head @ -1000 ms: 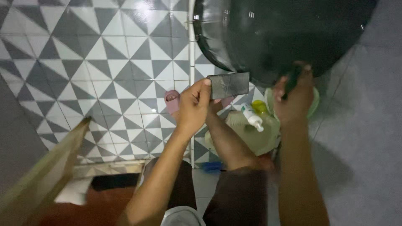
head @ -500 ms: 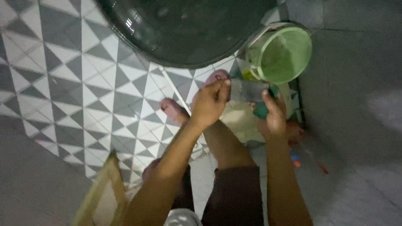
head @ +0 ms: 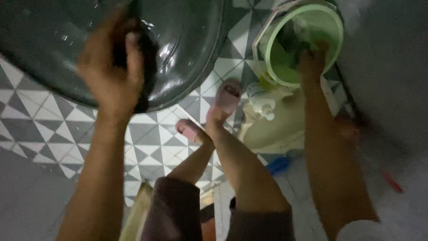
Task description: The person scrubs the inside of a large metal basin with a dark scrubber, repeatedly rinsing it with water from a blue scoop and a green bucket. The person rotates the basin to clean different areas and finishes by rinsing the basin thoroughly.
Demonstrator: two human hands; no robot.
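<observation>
My left hand (head: 113,73) is up over the big dark basin (head: 178,53). My fingers are curled tight around a flat dark thing (head: 145,67). It is blurry, so I think it is a small dark plate or tile, but I cannot say for sure. It sits against the inside of the basin, close to the rim on my side. The basin is wet and shiny, and it takes up the top left of what I see.

My right hand (head: 312,62) is stuck down into the light green bucket (head: 332,49). The bucket stands just to the right of the basin. My fingers are inside it and hard to see, so I cannot tell if they hold anything or if they are loose.

My two feet are in pink slippers (head: 225,98) on the floor with grey and white triangles (head: 147,143). One slipper is close to the basin's edge. Just beside it, under the bucket, there is a white bottle (head: 261,100) lying on a pale yellow-green container (head: 276,127). A little blue thing (head: 278,165) lies on the floor near my right leg, and a thin red thing (head: 392,182) lies far to the right.
</observation>
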